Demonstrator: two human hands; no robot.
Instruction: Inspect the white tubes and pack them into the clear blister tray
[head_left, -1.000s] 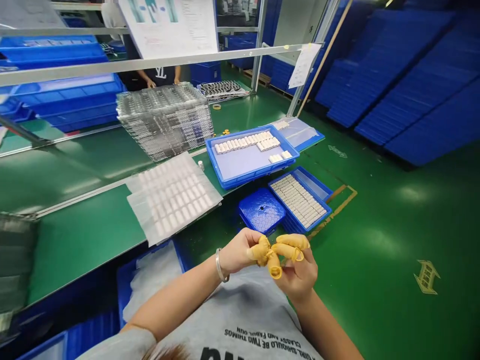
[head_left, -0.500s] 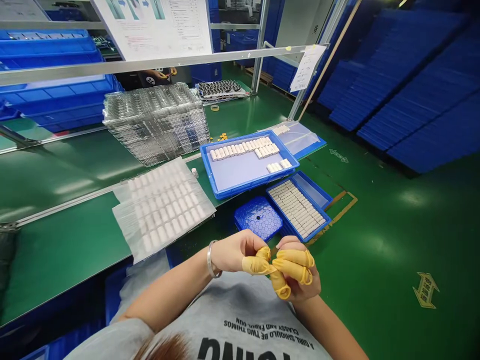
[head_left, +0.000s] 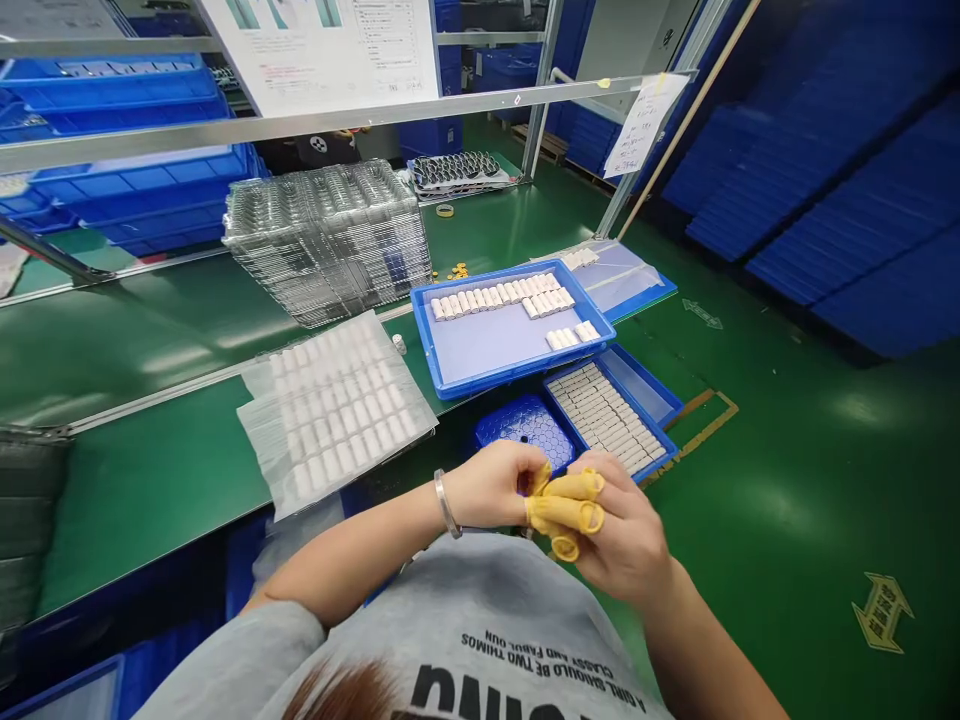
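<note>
Both hands meet in front of my chest, below the green bench's edge. My left hand (head_left: 489,487), with a silver bangle on its wrist, has its fingers closed in a pinch on a yellow finger cot (head_left: 564,514) worn on my right hand. My right hand (head_left: 626,545) has its fingers bent and held together, several of them covered by yellow cots, and nothing else shows in it. Nearest on the bench lies a film-covered blister sheet of white parts (head_left: 337,410).
A blue tray (head_left: 487,350) with rows of white parts sits on the green bench (head_left: 150,480). Below it are a second blue tray (head_left: 654,388) of parts and a blue perforated stool top (head_left: 525,428). Clear trays are stacked (head_left: 330,240) behind. Another person (head_left: 322,150) stands across the bench. Blue crates line the right.
My hands have risen slightly and turned: the right hand now shows its back with fingers folded toward the left hand, which keeps pinching the cots. The view shifted a little right.
</note>
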